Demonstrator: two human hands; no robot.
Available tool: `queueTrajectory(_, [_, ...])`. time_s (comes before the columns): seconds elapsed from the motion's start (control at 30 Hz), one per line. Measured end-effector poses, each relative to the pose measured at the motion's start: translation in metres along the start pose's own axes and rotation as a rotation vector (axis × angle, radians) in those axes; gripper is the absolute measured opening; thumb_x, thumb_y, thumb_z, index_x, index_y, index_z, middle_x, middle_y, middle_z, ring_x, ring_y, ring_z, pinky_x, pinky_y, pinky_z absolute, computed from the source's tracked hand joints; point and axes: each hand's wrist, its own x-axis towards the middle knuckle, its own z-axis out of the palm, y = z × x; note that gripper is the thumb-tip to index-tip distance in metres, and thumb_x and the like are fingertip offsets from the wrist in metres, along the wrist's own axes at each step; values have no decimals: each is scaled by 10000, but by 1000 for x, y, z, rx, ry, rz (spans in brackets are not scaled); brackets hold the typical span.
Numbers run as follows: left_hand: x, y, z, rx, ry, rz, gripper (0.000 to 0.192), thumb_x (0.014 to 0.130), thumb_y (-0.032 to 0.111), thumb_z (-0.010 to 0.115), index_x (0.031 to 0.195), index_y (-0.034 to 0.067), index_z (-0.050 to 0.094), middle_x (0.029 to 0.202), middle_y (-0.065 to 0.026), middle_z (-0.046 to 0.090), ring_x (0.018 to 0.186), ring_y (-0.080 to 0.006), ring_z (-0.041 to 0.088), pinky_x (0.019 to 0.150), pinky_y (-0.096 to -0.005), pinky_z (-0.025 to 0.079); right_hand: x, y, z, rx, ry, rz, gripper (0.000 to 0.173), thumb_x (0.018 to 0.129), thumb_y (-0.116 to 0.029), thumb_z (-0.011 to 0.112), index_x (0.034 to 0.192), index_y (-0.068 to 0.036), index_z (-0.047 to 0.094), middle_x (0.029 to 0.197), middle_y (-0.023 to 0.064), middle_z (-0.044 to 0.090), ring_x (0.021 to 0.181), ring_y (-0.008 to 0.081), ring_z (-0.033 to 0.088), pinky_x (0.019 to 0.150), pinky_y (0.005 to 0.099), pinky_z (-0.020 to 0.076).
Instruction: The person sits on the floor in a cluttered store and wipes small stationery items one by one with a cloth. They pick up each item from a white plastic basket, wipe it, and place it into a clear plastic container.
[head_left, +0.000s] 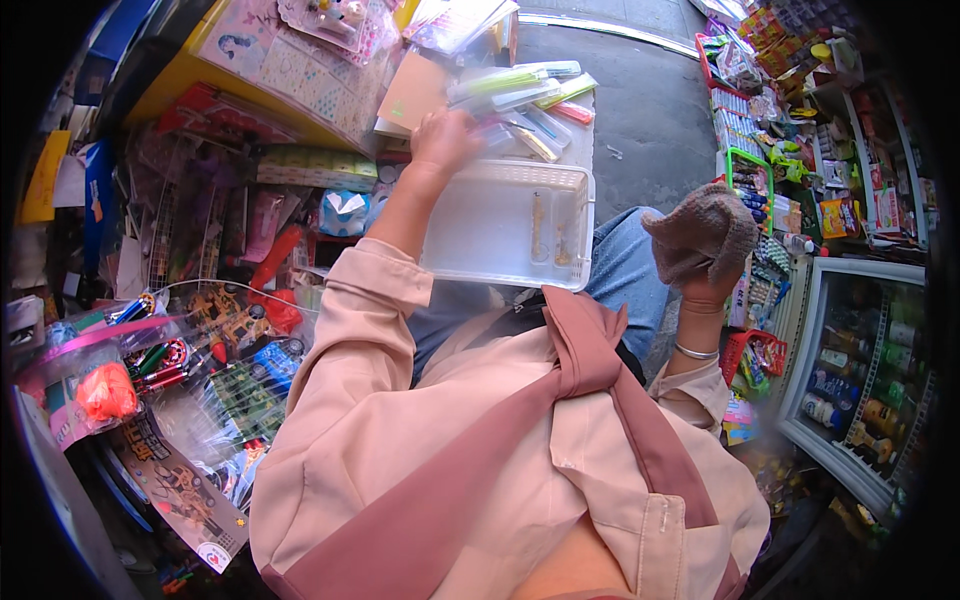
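A grey-brown cloth (701, 232) is bunched in my raised right hand (705, 291), over the right knee. My left hand (444, 139), blurred, reaches to the near side of a heap of clear plastic pencil cases (517, 94). Its fingertips meet a translucent case (495, 139); whether they grip it is unclear. On my lap rests a white plastic basket (583, 259) with perforated sides. Two slim clear packs, one a narrow pack (538, 225) and one a wider pack (561, 232), lie at the basket's right end.
Beyond the left hand lies a tan notebook (411, 90). Packed toys and stationery crowd my left, among them a blue tissue pack (344, 212). To my right stand snack shelves (814, 150), a red basket (735, 356) and a glass-door fridge (855, 375). Grey floor (652, 97) stretches ahead.
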Motion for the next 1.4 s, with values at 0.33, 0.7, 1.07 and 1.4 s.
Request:
queueTrajectory(0.33, [24,9,8,182,-239,35,431,616,306,737,981,92,656,1019,-119,658,1014,-295,607,845,-420,483,-17,8,-11,49,160,-15,422,972,-290,403,1275,0,446,1251,155,531,1148,285,525,1012,434,399])
queueTrajectory(0.7, [16,36,-51,-742,-174,221,419,706,237,681,1006,-10,523,927,-150,600,849,-248,640,746,-329,505,0,21,18,-312,169,-74,400,950,-200,479,1295,-1,441,1229,135,545,1115,246,546,995,389,422])
queueTrajectory(1.07, [-64,208,-16,-1797,-814,-127,476,1012,361,331,1313,3,419,1206,-101,540,1102,-167,522,955,-276,392,32,60,73,-1406,127,-613,648,871,-104,610,1405,22,265,1243,134,507,1165,224,478,1013,345,358])
queueTrajectory(1.4, [-84,210,27,-1425,-650,270,415,991,318,423,1277,17,439,1021,-89,557,924,-148,562,775,-261,468,31,32,40,-1267,288,-538,564,940,-131,546,1426,-32,278,1208,124,555,1049,158,556,873,270,473])
